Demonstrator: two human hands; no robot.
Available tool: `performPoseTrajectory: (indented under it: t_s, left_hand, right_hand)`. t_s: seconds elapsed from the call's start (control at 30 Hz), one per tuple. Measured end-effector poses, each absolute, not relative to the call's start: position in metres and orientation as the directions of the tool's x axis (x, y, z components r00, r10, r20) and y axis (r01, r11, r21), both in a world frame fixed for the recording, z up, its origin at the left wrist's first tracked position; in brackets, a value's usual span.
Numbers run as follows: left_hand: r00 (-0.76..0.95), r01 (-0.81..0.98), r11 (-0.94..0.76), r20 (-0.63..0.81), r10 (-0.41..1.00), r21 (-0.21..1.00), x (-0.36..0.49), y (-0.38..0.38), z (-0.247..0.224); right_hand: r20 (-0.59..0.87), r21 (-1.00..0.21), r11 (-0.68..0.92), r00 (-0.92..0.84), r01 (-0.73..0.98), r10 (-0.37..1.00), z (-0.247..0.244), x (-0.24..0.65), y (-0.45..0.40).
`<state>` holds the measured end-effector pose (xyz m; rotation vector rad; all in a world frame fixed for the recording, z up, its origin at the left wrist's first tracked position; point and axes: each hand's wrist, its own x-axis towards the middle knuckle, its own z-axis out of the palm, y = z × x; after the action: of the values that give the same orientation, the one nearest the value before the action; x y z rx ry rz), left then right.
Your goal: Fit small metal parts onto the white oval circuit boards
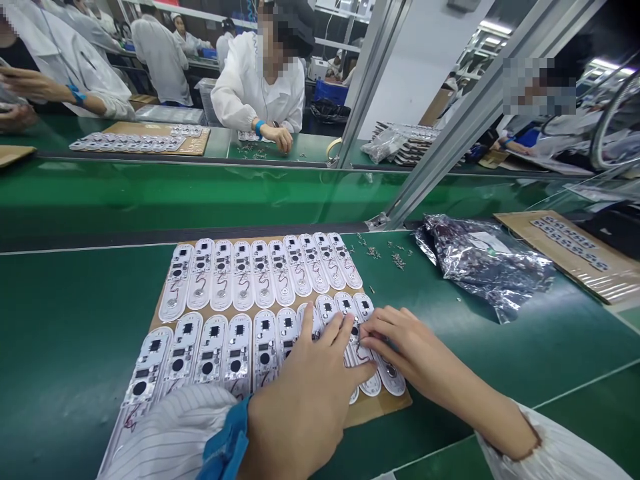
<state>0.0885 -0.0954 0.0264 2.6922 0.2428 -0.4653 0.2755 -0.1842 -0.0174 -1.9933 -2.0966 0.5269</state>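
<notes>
Two rows of white, round-ended circuit boards point(242, 273) with black chips, black discs and thin red wires lie on a cardboard sheet point(373, 412). My left hand point(313, 373) rests over the right part of the nearer row, fingers spread across several boards. At the right end of that row, my right hand point(395, 337) has its thumb and fingertips pinched together on a board point(364, 305). Whatever sits between those fingertips is too small or hidden to make out. Small metal parts point(397, 260) lie scattered in little heaps beyond the far row's right end.
A crumpled silvery plastic bag point(490, 257) lies on the green table point(60, 347) to the right. Farther right is another cardboard sheet point(615, 280) with boards. A metal frame post point(440, 127) rises behind. Across the conveyor, a person in white point(273, 87) works at small parts.
</notes>
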Motion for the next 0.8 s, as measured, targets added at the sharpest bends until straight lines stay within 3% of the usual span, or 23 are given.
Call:
performPoseTrajectory:
  t_s: [0.47, 0.57, 0.63, 0.8]
  left_hand:
    - [0.932, 0.249, -0.887, -0.346, 0.110, 0.388, 0.087, -0.096, 0.032]
    - [0.922, 0.237, -0.901, -0.376, 0.092, 0.362, 0.088, -0.095, 0.032]
    - [0.927, 0.229, -0.903, -0.365, 0.088, 0.363, 0.088, -0.094, 0.033]
    - [0.933, 0.225, -0.892, -0.351, 0.081, 0.393, 0.086, -0.090, 0.037]
  right_hand:
    - [-0.144, -0.500, -0.017, -0.064, 0.866, 0.987, -0.012, 0.286, -0.182]
    - [0.012, -0.499, -0.056, 0.071, 0.865, 0.997, -0.020, 0.314, -0.163]
    - [0.229, -0.445, -0.191, 0.317, 0.875, 0.920, -0.032, 0.340, -0.144]
    - [0.333, -0.399, -0.254, 0.397, 0.881, 0.855, -0.061, 0.383, -0.107]
